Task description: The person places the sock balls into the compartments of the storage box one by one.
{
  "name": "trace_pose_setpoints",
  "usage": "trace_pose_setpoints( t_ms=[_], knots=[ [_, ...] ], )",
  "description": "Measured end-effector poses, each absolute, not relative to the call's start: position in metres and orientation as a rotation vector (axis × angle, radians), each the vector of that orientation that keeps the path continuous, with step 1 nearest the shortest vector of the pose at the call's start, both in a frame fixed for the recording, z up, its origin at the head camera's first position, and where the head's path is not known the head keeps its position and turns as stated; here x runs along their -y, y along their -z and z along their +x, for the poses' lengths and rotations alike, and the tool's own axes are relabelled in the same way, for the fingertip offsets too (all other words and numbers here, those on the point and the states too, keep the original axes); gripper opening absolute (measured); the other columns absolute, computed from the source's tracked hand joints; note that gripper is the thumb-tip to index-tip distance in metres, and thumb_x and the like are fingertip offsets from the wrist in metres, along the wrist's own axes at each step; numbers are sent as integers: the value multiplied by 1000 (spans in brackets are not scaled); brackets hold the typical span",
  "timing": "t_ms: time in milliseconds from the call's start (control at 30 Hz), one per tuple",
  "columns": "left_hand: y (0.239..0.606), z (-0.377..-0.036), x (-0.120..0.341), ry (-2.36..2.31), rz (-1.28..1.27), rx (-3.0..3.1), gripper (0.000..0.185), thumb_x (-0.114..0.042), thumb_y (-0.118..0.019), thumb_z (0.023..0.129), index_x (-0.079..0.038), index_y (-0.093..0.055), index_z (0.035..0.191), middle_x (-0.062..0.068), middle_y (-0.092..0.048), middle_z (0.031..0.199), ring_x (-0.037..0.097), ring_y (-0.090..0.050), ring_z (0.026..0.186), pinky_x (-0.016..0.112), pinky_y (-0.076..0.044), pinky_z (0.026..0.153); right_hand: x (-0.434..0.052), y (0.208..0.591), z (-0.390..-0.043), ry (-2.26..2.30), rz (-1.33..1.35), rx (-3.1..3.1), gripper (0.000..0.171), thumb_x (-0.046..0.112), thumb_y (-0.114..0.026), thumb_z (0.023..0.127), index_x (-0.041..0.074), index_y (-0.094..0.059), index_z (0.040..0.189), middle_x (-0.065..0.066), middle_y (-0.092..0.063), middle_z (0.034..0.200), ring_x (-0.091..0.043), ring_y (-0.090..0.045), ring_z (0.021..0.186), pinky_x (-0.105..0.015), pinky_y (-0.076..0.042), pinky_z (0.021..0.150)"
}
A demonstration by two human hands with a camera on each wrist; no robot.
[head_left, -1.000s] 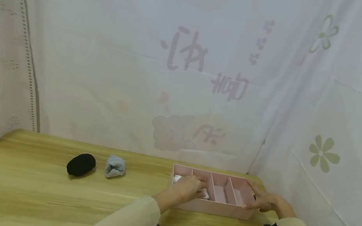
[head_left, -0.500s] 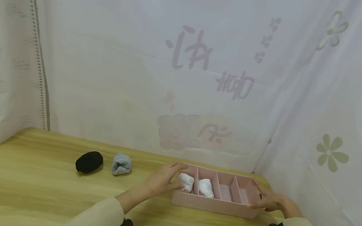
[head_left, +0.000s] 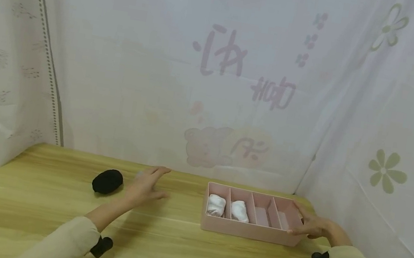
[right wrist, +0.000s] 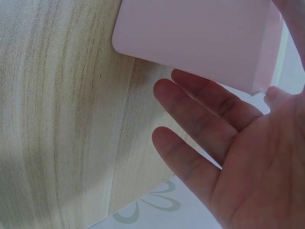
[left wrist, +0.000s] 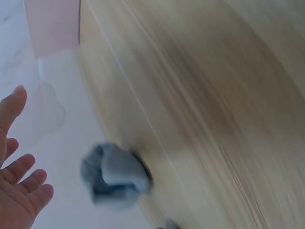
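Note:
My left hand is over the table with fingers spread and holds nothing. In the head view it mostly covers a rolled grey sock; the left wrist view shows that sock apart from the fingers. My right hand holds the right end of a pink divided box, thumb at the front rim and index finger at the far corner. Its other fingers stretch along outside the end wall. Two rolled white socks sit in the box's two left compartments, one in each.
A black rolled bundle, perhaps socks, lies left of my left hand on the wooden table. White printed curtains hang behind and along both sides. The box stands near the table's back right corner.
My left hand has come out of the box and moved left to the grey sock, leaving the white sock in the second compartment. My right hand stays at the box's right end.

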State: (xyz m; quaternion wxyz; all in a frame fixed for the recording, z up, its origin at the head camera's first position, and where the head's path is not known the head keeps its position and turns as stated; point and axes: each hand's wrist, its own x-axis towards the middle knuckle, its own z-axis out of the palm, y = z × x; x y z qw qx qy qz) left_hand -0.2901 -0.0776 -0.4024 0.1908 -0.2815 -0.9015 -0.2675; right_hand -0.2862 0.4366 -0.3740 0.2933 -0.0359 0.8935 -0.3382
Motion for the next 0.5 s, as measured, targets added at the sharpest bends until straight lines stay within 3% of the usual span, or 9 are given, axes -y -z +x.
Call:
trace_pose_setpoints(
  t_ms=[100, 333, 500],
  knots=[
    [401, -293, 89, 727, -739, 2629, 67, -22, -78, 76, 3, -47, 131, 26, -49, 130, 41, -50, 115, 51, -48, 87, -438, 373, -286, 894, -100, -2386, 117, 29, -72, 83, 6, 24, 144, -43, 14, 142, -65, 0, 128, -73, -29, 93],
    [404, -298, 103, 633, -599, 2844, 68, -16, -77, 78, 1, -43, 135, 30, -40, 137, 47, -40, 123, 55, -48, 80, -438, 374, -286, 868, -104, -2403, 115, 30, -72, 83, 5, 23, 145, -47, 7, 141, -65, -6, 128, -71, -32, 92],
    [411, -304, 104, 560, -562, 2897, 65, -12, -76, 78, 2, -45, 133, 32, -40, 136, 50, -42, 120, 58, -47, 81, -438, 376, -288, 851, -88, -2415, 116, 31, -72, 83, 6, 23, 145, -47, 5, 141, -65, -9, 128, -71, -33, 92]
  ],
)
